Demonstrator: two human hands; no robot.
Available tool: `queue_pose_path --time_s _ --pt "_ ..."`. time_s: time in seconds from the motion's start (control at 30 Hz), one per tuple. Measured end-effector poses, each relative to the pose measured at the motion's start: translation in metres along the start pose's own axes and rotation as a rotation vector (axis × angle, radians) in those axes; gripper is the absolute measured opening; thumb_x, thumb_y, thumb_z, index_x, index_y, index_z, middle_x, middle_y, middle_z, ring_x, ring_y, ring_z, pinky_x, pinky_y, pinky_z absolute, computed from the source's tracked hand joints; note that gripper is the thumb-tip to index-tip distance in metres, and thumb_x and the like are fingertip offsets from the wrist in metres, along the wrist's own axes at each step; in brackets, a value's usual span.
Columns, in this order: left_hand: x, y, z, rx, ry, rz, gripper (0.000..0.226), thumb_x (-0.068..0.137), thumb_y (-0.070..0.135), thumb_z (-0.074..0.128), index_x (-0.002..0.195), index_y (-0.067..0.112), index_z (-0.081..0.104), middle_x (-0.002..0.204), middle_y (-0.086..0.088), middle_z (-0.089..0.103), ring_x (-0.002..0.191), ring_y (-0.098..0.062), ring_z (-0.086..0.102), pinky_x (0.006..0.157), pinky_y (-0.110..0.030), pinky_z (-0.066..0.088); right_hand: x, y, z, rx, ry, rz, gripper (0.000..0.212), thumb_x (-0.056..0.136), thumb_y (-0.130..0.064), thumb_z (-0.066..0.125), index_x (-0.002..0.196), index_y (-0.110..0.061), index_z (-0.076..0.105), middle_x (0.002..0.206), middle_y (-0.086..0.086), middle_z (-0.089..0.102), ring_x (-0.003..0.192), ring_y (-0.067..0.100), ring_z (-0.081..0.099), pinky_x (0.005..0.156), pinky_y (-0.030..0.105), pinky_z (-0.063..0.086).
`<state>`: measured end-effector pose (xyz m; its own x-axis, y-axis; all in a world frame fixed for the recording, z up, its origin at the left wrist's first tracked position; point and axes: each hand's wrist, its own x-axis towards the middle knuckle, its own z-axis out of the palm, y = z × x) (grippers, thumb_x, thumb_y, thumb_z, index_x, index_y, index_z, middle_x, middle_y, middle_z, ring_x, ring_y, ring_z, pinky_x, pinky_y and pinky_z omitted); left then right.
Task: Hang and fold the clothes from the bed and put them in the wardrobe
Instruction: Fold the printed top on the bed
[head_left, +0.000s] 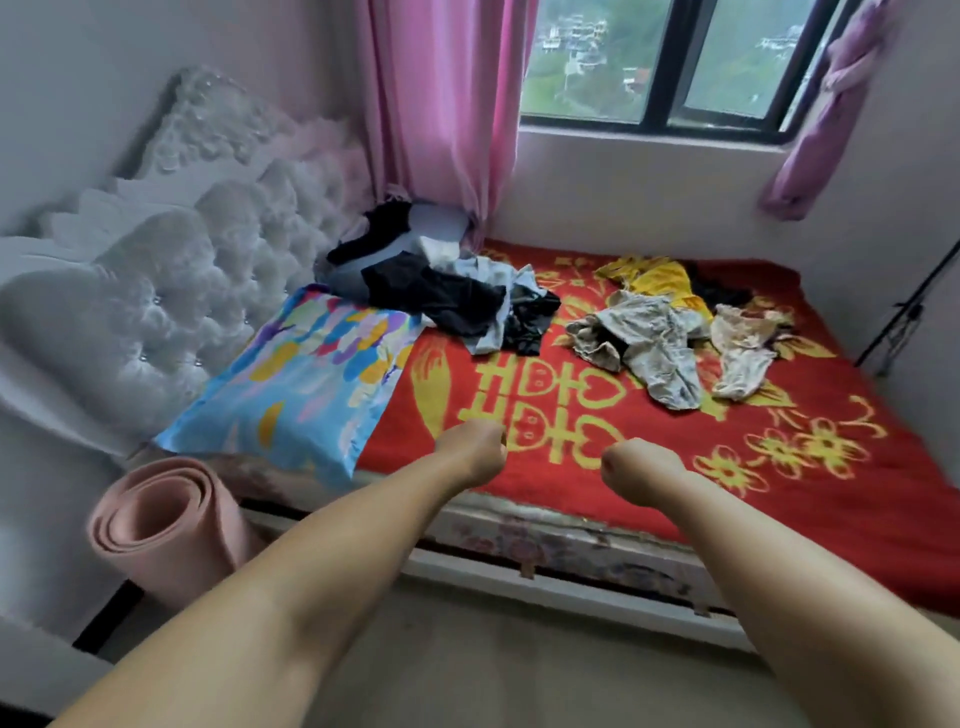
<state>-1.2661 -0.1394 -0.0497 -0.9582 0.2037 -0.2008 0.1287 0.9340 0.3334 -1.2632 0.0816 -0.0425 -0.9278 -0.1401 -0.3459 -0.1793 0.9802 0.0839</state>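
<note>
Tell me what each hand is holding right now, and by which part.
Nothing. The left hand and right hand are both curled into empty fists above the red blanket, short of the clothes.

Two bare forearms reach into view from the bottom edge, with no sleeves, watch or bracelets on them. The left hand (475, 449) and right hand (636, 465) wear no gloves or rings. The arms look slim and smooth, without marks.
</note>
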Motion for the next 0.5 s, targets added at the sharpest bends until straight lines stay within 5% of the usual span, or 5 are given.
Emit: queue_pose_path --time_s 0.23,0.5 --pt "0.107 0.062 0.019 0.036 -0.047 0.161 0.023 0.094 0.014 0.036 0.093 0.011 0.059 0.092 -0.006 0.062 0.077 -0.028 0.058 0.055 -0.032 0.040 0.056 0.085 0.016 0.059 -0.029 0.128 0.028 0.100 -0.024 0.035 0.086 -0.013 0.056 0.096 0.005 0.063 0.078 0.024 0.054 0.062 0.029 0.043" --pt "0.271 0.103 0.010 0.126 -0.135 0.229 0.026 0.092 0.011 0.036 0.094 0.010 0.061 0.095 -0.007 0.065 0.080 -0.027 0.061 0.057 -0.033 0.041 0.167 0.175 0.000 0.125 -0.016 0.208 0.030 0.097 -0.031 0.037 0.106 -0.017 0.062 0.113 0.005 0.064 0.103 0.028 0.060 0.069 0.030 0.042"
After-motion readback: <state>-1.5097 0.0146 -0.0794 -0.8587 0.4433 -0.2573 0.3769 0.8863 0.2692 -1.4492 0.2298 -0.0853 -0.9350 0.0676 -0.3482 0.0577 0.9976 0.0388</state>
